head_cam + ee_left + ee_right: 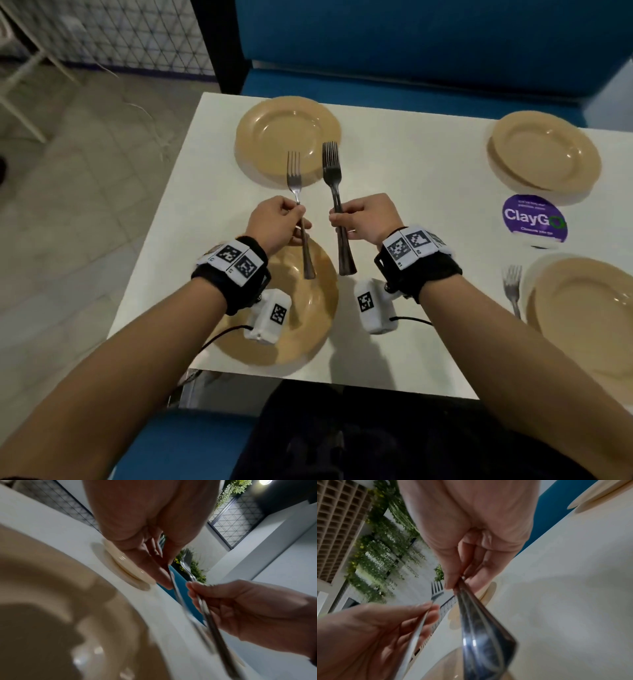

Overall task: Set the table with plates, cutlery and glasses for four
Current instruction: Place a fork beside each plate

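Fingers [291,209] of the left hand [274,222] curl round the stem of a single fork [297,205], thumb pressed on top, tines pointing away from the person. Fingers of the right hand [364,217] are closed round the stems of a bundle of forks [337,202]; the doubled tines in the head view show more than one, exact count not readable. Both lots are held in the air, side by side, a narrow gap between them, not touching the counter [411,171].

Handle end of the single fork hangs over the near-left plate [308,325], its tines over the near rim of the far-left plate [287,137]. The bundle runs over bare counter just right of both plates.

Near-left plate sits close to the counter's near edge and partly under the left wrist. Far-left plate sits near the far edge, close to the left corner. Far-right plate [544,154] and near-right plate [582,308] lie toward the right; the near-right one is cut by the frame. One fork [512,287] lies flat on the counter just left of the near-right plate, tines away from the person.

A purple round sticker [534,219] lies between the two right plates. Open counter runs down the middle between the plate pairs. A blue bench [428,51] stands past the far edge.
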A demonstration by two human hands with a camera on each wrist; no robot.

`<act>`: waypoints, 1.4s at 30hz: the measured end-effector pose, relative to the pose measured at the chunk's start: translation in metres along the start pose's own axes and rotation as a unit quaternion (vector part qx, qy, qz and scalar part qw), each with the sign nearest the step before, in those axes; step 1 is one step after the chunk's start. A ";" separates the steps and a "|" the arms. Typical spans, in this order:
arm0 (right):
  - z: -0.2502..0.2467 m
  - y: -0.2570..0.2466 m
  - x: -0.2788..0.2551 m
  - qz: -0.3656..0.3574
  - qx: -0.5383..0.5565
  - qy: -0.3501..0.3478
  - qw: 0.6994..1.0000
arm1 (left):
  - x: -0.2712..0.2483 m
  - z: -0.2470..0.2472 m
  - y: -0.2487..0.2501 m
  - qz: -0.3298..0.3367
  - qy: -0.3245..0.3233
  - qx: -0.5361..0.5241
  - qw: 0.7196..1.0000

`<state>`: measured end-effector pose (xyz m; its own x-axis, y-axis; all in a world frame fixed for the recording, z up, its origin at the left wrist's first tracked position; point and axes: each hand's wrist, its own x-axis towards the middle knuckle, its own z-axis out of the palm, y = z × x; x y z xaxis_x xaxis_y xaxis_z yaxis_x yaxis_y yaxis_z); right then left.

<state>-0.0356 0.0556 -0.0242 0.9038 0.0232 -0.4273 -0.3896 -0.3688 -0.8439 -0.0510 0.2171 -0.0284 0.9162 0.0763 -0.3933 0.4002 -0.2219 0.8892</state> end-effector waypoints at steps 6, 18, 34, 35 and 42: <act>0.043 -0.012 0.009 -0.021 -0.101 -0.010 0.995 | -0.001 -0.070 -0.029 -0.028 0.058 0.059 0.996; 0.097 -0.029 0.012 0.004 -0.099 0.005 0.995 | -0.010 -0.153 -0.082 -0.088 0.083 0.138 0.983; 0.149 -0.047 0.009 0.040 -0.070 0.027 0.996 | -0.011 -0.174 -0.110 -0.094 0.024 0.174 0.980; 0.150 -0.047 0.010 0.040 -0.068 0.027 0.997 | -0.012 -0.174 -0.110 -0.090 0.027 0.184 0.978; 0.158 -0.044 0.007 0.041 -0.082 0.019 0.996 | -0.022 -0.171 -0.117 -0.098 0.007 0.147 0.984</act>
<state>-0.0404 0.2183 -0.0409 0.8770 -0.0474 -0.4781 -0.4314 -0.5157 -0.7402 -0.1150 0.4072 -0.0836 0.8225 0.1595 -0.5460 0.5491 -0.4731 0.6890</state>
